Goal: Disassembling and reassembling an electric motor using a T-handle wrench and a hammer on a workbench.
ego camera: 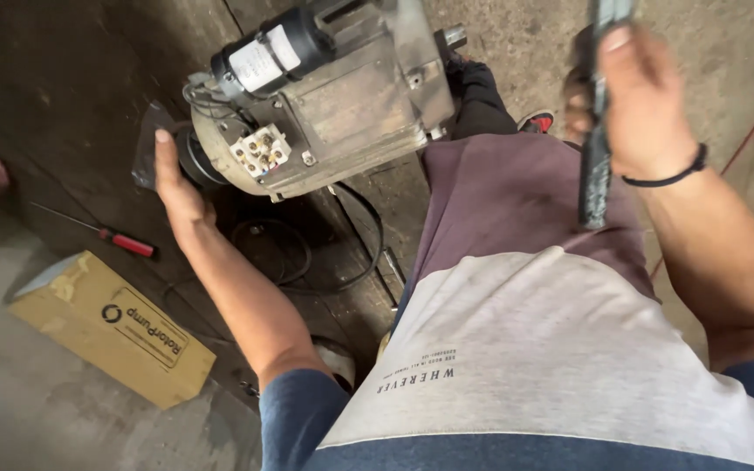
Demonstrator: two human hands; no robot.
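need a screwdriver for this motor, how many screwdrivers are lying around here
1. A red-handled screwdriver lies on the dark floor, between the cardboard box and the left hand at the motor. The right hand holds a dark flat tool, not a screwdriver. Others may be hidden behind the body.

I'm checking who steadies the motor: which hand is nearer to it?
Left. The left hand rests against the end of the electric motor; the right hand is off to its side, apart from it, gripping a dark flat tool.
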